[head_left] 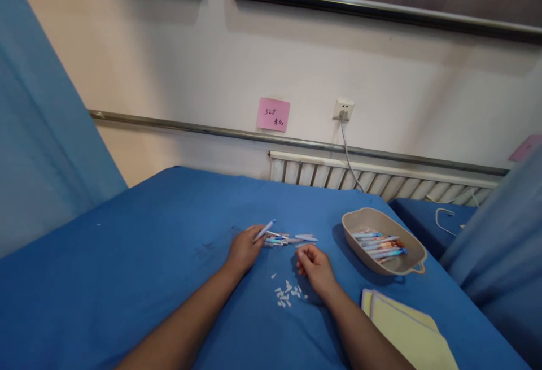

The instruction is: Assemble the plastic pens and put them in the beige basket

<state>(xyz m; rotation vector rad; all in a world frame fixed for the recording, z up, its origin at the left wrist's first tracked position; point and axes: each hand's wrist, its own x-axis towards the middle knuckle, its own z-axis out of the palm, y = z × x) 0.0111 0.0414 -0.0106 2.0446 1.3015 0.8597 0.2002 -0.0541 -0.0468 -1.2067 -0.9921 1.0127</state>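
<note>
My left hand [245, 250] is closed round a pale pen [265, 230] with a blue end, which tilts up to the right. Just beyond it lies a loose pile of pens [283, 240] on the blue cloth. My right hand [315, 268] has thumb and forefinger pinched together near the pile's right end. Whatever it may hold is too small to make out. Below, between my hands, several small white pieces [290, 293] are scattered on the cloth. To the right, a beige basin [353, 217] contains several more pens [381, 246].
Yellow sheets with a purple edge [406, 330] lie by my right forearm. The blue cloth [127, 279] covers the bed-like surface, with a radiator [322, 173] behind it. Blue curtains [46, 104] hang at both sides. A cord [348, 155] drops from the wall socket.
</note>
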